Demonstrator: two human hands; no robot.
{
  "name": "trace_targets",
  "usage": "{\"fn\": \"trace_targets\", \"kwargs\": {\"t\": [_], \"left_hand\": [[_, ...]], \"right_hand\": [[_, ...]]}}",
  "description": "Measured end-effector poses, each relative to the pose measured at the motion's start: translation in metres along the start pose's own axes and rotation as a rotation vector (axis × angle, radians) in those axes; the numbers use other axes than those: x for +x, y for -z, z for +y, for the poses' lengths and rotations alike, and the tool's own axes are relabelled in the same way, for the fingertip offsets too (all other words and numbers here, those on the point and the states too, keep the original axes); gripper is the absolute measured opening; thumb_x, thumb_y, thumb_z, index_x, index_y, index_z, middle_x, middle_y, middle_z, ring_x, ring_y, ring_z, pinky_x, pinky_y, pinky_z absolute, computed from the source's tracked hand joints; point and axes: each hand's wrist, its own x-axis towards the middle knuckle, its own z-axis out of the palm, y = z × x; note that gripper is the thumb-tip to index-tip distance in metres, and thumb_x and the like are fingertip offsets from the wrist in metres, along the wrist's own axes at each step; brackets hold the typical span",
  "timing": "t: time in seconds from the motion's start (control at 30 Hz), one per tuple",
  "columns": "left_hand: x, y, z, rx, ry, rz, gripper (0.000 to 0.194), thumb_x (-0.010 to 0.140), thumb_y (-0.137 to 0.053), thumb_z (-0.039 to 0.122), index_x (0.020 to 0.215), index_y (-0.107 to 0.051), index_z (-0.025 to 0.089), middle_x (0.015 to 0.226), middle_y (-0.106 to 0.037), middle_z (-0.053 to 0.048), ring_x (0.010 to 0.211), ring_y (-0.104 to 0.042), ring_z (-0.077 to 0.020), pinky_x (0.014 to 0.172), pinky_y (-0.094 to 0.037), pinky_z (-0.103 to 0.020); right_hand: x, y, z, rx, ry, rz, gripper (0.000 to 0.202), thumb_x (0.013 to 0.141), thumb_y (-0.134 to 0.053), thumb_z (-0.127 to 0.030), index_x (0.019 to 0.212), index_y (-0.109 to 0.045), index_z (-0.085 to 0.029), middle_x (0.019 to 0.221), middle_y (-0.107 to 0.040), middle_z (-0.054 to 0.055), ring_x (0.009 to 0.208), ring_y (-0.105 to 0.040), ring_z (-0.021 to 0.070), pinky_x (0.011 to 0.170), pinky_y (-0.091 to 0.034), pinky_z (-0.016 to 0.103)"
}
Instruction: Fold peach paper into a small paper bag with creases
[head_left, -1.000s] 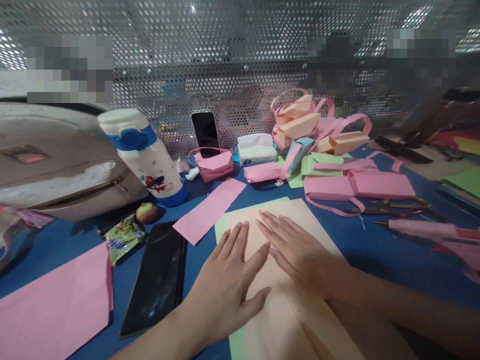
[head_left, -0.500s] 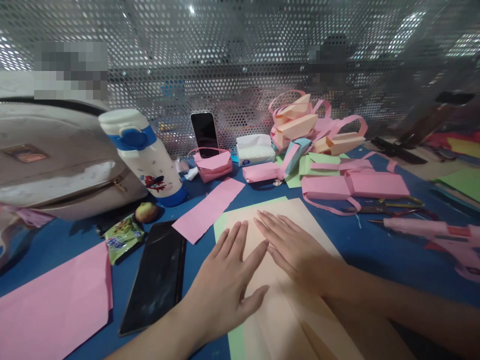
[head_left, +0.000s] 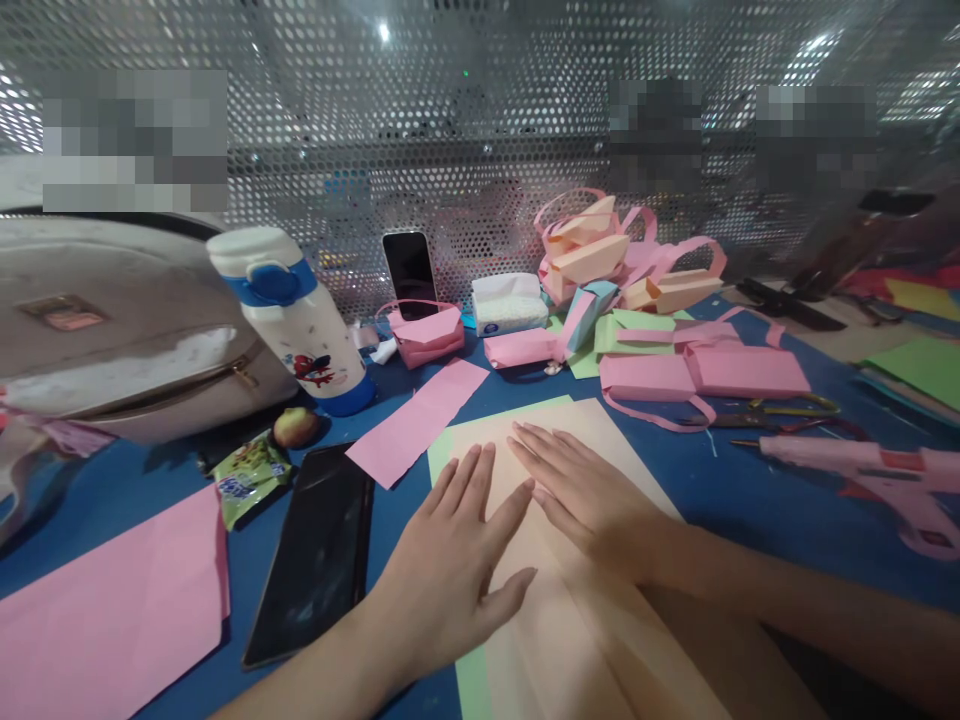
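My left hand [head_left: 450, 555] lies flat on a sheet of peach paper [head_left: 517, 650], fingers stretched out and thumb spread. Beside it my right hand [head_left: 592, 490] also rests flat on the peach paper, its fingers pointing up and to the left. The left index fingertip meets the right hand near its thumb. Under the peach paper a light green sheet [head_left: 474, 690] shows along the left and top edges. A fold or overlapping layer runs through the peach paper below my right hand. A pink paper strip [head_left: 420, 420] lies just beyond my left hand.
Left are a black tablet [head_left: 311, 560], pink paper [head_left: 120, 610], a snack packet [head_left: 251, 478], a bottle [head_left: 300, 320] and a bag [head_left: 135, 330]. Folded paper bags [head_left: 585, 255], a phone [head_left: 410, 270] and a tissue pack [head_left: 510, 303] stand behind. A pink glue gun [head_left: 862, 465] lies right.
Both hands stay flat in nearly the same place on the peach paper. The view has shifted very slightly; nothing was picked up or let go.
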Motion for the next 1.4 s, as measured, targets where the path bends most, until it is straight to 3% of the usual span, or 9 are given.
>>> {"fn": "trace_targets", "kwargs": {"t": [0.4, 0.57, 0.83, 1.0, 1.4], "left_hand": [[0.0004, -0.0008, -0.0005, -0.017, -0.001, 0.023, 0.067, 0.095, -0.050, 0.050, 0.152, -0.032, 0.022, 0.162, -0.017, -0.018, 0.147, -0.019, -0.0404, 0.114, -0.030, -0.062], [-0.0004, -0.0018, -0.0010, -0.013, 0.007, 0.013, 0.067, 0.096, -0.048, 0.051, 0.152, -0.032, 0.018, 0.162, -0.020, -0.019, 0.148, -0.018, -0.0397, 0.115, -0.029, -0.060], [-0.0003, -0.0029, -0.0012, 0.002, 0.001, -0.005, 0.067, 0.096, -0.044, 0.054, 0.152, -0.033, 0.018, 0.163, -0.017, -0.018, 0.149, -0.013, -0.0404, 0.116, -0.027, -0.060], [-0.0011, -0.0014, -0.0015, 0.001, 0.009, -0.007, 0.067, 0.096, -0.044, 0.055, 0.152, -0.033, 0.020, 0.162, -0.020, -0.017, 0.148, -0.015, -0.0401, 0.116, -0.028, -0.061], [0.0024, 0.0009, -0.0018, 0.008, 0.008, -0.033, 0.066, 0.095, -0.045, 0.055, 0.151, -0.035, 0.021, 0.161, -0.023, -0.020, 0.147, -0.018, -0.0421, 0.114, -0.030, -0.062]], "right_hand": [[-0.0016, -0.0022, 0.0010, 0.034, 0.013, 0.062, 0.055, 0.098, -0.029, -0.019, 0.152, -0.033, -0.011, 0.159, -0.028, 0.012, 0.148, -0.024, 0.0243, 0.119, -0.029, 0.054], [-0.0026, -0.0018, 0.0008, 0.024, 0.015, 0.055, 0.055, 0.098, -0.028, -0.019, 0.152, -0.033, -0.008, 0.159, -0.029, 0.014, 0.148, -0.025, 0.0254, 0.118, -0.029, 0.055], [-0.0027, 0.0029, 0.0002, 0.104, -0.006, 0.086, 0.053, 0.099, -0.031, -0.019, 0.151, -0.035, -0.013, 0.159, -0.030, 0.010, 0.148, -0.025, 0.0229, 0.120, -0.028, 0.051], [-0.0029, 0.0056, 0.0015, 0.151, -0.030, 0.071, 0.053, 0.099, -0.029, -0.020, 0.150, -0.037, -0.009, 0.159, -0.031, 0.012, 0.148, -0.026, 0.0230, 0.120, -0.027, 0.050], [-0.0002, 0.0043, 0.0077, 0.054, -0.007, 0.002, 0.054, 0.100, -0.032, -0.025, 0.152, -0.034, -0.014, 0.159, -0.030, 0.009, 0.147, -0.027, 0.0228, 0.120, -0.028, 0.052]]}}
